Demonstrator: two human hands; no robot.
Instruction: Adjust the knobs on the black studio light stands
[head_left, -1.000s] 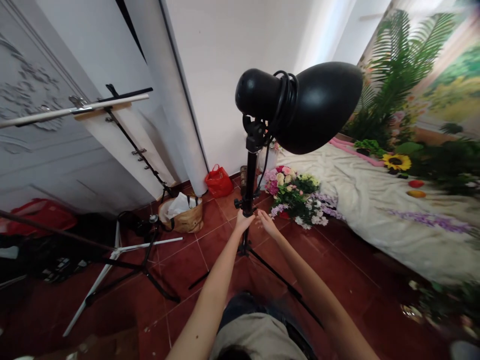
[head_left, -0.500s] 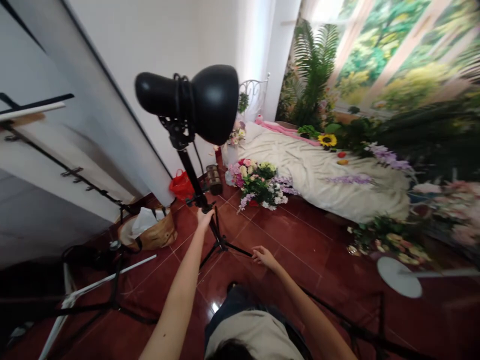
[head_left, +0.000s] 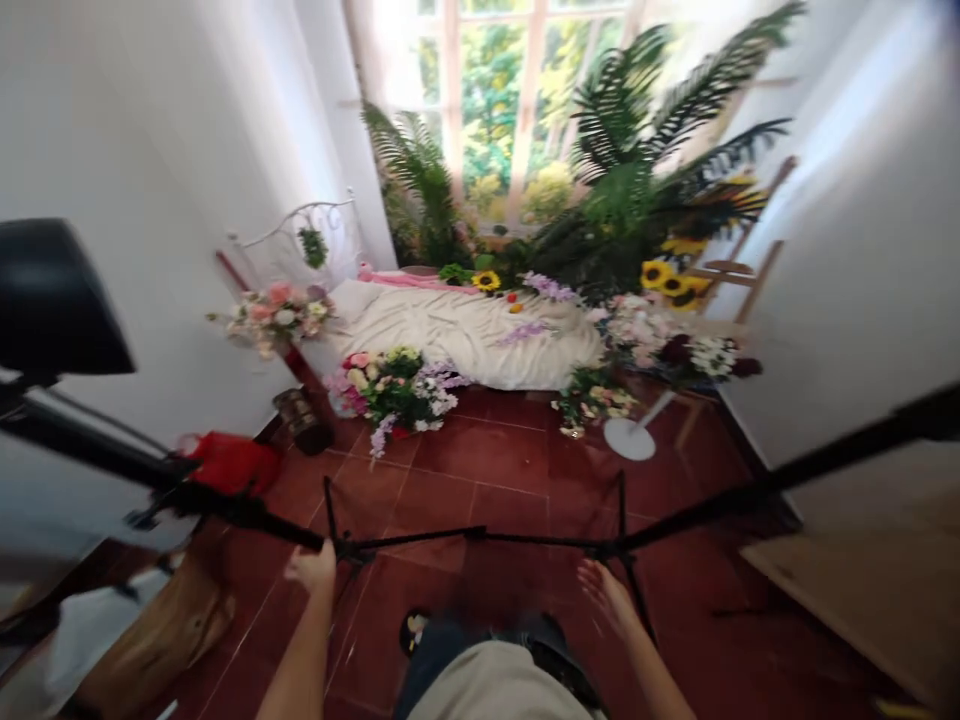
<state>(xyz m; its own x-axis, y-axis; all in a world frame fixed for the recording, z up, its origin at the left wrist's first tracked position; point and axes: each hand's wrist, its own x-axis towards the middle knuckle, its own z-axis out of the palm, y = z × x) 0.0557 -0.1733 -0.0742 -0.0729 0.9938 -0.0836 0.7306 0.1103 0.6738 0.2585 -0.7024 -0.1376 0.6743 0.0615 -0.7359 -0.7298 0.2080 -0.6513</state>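
On the left, a black light stand (head_left: pixel 262 522) leans up toward a black lamp head (head_left: pixel 64 300) at the left edge. My left hand (head_left: pixel 313 566) is wrapped round the lower part of this stand's pole. A second black stand (head_left: pixel 720 498) rises to the right edge, its legs spread on the floor. Just below its base, my right hand (head_left: pixel 600 588) is held out with the fingers extended, holding nothing. The legs of the two stands meet or overlap between my hands.
Ahead is a bed with a cream sheet (head_left: pixel 450 330), with flower bunches (head_left: pixel 397 390) before it. A red bag (head_left: pixel 232 462) and a tan bag (head_left: pixel 150 640) lie left. A round white base (head_left: pixel 628 440) and a brown board (head_left: pixel 862 600) are right.
The view has swung right, bringing the second stand and the wooden easel into sight. The lamp now appears at the left edge. My left hand still grips its stand; my right hand remains open.
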